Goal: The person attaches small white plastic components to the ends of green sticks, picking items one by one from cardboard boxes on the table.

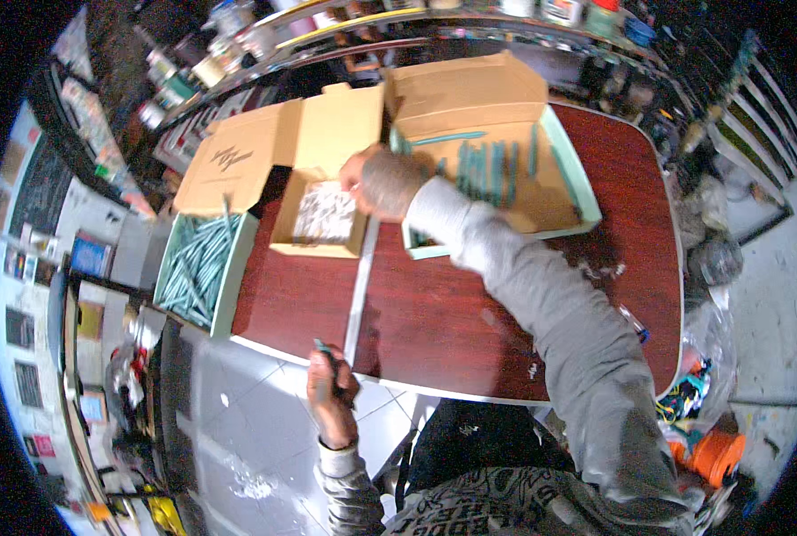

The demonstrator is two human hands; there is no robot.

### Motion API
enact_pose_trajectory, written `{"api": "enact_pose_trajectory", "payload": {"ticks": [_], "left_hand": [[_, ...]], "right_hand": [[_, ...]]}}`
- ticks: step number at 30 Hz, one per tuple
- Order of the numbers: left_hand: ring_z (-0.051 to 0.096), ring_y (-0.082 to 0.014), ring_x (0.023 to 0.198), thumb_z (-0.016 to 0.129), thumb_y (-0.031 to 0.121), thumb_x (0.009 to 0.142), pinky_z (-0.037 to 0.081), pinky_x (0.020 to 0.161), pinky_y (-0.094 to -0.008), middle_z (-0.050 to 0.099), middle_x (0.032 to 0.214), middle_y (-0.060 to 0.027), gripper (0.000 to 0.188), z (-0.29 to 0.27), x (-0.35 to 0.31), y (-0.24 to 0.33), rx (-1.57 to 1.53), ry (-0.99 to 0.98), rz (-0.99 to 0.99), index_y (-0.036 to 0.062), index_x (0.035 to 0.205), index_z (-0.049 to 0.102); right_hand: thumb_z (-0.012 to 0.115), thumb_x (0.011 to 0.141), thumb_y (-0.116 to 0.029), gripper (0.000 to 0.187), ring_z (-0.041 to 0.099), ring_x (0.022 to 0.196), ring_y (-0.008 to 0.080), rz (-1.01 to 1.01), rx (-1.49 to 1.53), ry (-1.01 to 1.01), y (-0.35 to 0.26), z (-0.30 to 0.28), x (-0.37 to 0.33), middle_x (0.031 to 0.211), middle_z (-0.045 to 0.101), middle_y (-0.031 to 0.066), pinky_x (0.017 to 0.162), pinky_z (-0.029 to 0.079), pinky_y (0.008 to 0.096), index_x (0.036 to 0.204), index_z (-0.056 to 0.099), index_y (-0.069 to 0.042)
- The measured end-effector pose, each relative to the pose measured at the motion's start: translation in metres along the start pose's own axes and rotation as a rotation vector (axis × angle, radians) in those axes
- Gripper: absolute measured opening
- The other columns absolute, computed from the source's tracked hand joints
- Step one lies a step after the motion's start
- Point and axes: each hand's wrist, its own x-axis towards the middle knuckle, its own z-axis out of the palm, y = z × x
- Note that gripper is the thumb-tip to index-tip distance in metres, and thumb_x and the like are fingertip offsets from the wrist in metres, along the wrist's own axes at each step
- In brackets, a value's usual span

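Observation:
My left hand [329, 393] is closed round a slim teal pen barrel [321, 345], whose end sticks out above the fingers near the table's front edge. My right hand [371, 185] reaches across to the right rim of a small cardboard box of white pieces [325, 213]. Its fingers are curled together, and what they hold, if anything, is too small to make out. To the left, an open box [229, 290] is heaped with teal pen barrels [197, 268]. Behind my right forearm, a wider open box [572, 170] has more teal barrels [488, 170] laid in rows.
The dark red table [452, 330] has a pale strip [355, 313] running across it. A pen [635, 326] lies near its right edge. Crowded shelves [354, 36] stand along the back. An orange spool [718, 456] sits to the lower right, beside plastic bags.

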Motion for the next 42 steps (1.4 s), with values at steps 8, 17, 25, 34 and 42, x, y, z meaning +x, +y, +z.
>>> {"api": "enact_pose_trajectory", "payload": {"ticks": [8, 17, 25, 34, 42], "left_hand": [[0.042, -0.0094, 0.048, 0.048, 0.035, 0.106, 0.035, 0.042, -0.0249, 0.048, 0.067, 0.0007, 0.029, -0.002, -0.051, -0.025, 0.024, -0.072, -0.100, 0.0081, 0.111, 0.058], [0.036, -0.0039, 0.050, 0.053, 0.032, 0.104, 0.027, 0.045, -0.0210, 0.047, 0.067, 0.0027, 0.029, -0.025, -0.053, -0.009, 0.016, -0.009, -0.104, 0.0057, 0.113, 0.060], [0.035, -0.0039, 0.049, 0.051, 0.037, 0.104, 0.025, 0.043, -0.0214, 0.049, 0.071, 0.0020, 0.030, -0.027, -0.044, 0.011, 0.102, -0.017, 0.044, 0.0086, 0.111, 0.058], [0.033, -0.0023, 0.055, 0.056, 0.029, 0.100, 0.023, 0.049, -0.0201, 0.051, 0.076, 0.0049, 0.020, -0.001, -0.007, 0.058, 0.114, 0.079, 0.279, 0.0107, 0.107, 0.060], [0.059, -0.0113, 0.097, 0.070, 0.017, 0.096, 0.047, 0.089, -0.0259, 0.066, 0.106, -0.0043, 0.034, 0.082, 0.087, 0.119, 0.347, -0.043, 0.755, -0.0047, 0.121, 0.063]], "right_hand": [[0.070, 0.074, -0.009, 0.015, 0.072, 0.090, 0.0350, -0.098, -0.284, -0.159, -0.007, 0.067, 0.047, 0.096, 0.073, 0.0141, 0.081, 0.056, 0.0450, 0.089, 0.072, -0.009], [0.063, 0.084, -0.024, 0.017, 0.070, 0.098, 0.0353, -0.072, -0.208, -0.185, -0.012, 0.081, 0.050, 0.101, 0.073, 0.0126, 0.082, 0.053, 0.0541, 0.091, 0.074, -0.013], [0.070, 0.081, -0.023, 0.007, 0.070, 0.083, 0.0321, -0.065, 0.174, 0.343, -0.022, 0.073, 0.037, 0.084, 0.071, 0.0069, 0.077, 0.053, 0.0452, 0.081, 0.069, -0.016], [0.059, 0.101, -0.014, 0.017, 0.071, 0.078, 0.0203, 0.248, 1.244, 0.073, -0.054, 0.015, 0.021, 0.080, 0.072, 0.0136, 0.068, 0.057, 0.0314, 0.101, 0.060, 0.003], [0.056, 0.103, -0.011, 0.015, 0.067, 0.075, 0.0154, 0.080, 1.280, 0.122, -0.080, -0.056, -0.023, 0.081, 0.068, 0.0089, 0.071, 0.054, 0.0292, 0.102, 0.060, 0.003]]}}
